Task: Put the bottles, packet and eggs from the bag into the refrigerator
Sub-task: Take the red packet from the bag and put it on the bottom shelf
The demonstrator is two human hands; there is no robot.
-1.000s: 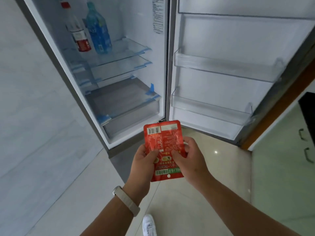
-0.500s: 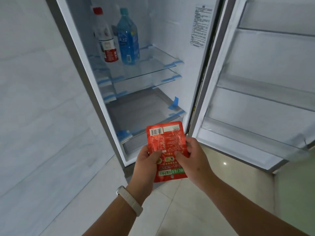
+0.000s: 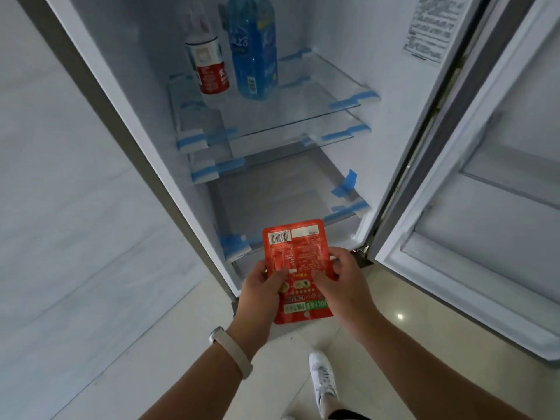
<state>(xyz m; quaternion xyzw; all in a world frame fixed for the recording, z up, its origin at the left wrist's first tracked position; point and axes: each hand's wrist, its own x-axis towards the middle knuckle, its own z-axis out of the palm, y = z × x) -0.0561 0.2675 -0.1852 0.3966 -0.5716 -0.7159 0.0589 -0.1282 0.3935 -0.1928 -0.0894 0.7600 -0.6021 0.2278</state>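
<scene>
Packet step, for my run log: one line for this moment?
packet: held, both hands | left hand | right hand | bottles: on shelf | door: open

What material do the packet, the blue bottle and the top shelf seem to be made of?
Packet: probably glossy plastic film; it shines and creases. Blue bottle: likely clear tinted plastic; light passes through. Top shelf: looks like glass, transparent with a thin hard edge.

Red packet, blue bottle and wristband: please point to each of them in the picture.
Red packet (image 3: 295,253), head view, on its upper printed half.
Blue bottle (image 3: 254,53), head view, on its label.
Wristband (image 3: 231,351), head view, on the strap across the left wrist.
</scene>
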